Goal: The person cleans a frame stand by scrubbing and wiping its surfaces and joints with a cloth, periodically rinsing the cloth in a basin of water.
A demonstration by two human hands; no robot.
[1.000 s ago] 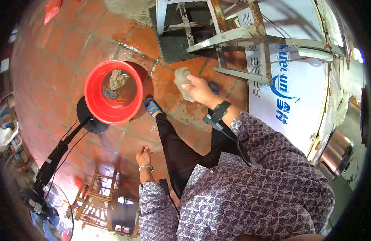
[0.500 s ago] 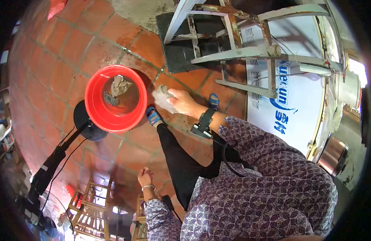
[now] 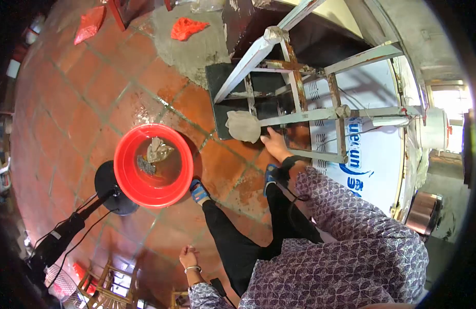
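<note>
My right hand (image 3: 276, 144) is by the end of a stool leg, its fingers curled at the lower right edge of a wet grey cloth (image 3: 242, 126). The cloth lies against the pale tip of the leg of an upturned wooden stool (image 3: 294, 117) with worn white paint. Part of my grip is hidden behind the leg. My left hand (image 3: 188, 257), with a bracelet at the wrist, hangs low over the tiles, fingers loosely bent and holding nothing. A red basin (image 3: 125, 188) holds murky water, a crumpled cloth (image 3: 159, 151) and a grey scouring pad (image 3: 145, 165).
A black stand with a round base (image 3: 104, 181) stands beside the basin. Under the stool lies a dark board (image 3: 221, 82); a white printed panel (image 3: 382, 149) is behind it. Red plastic bags (image 3: 188, 29) lie at the far side. Bamboo chairs (image 3: 106, 286) stand lower left.
My right hand has carried the grey cloth up and right from beside the basin to the stool leg. The view has shifted, so the basin appears lower. My left hand still hangs down.
</note>
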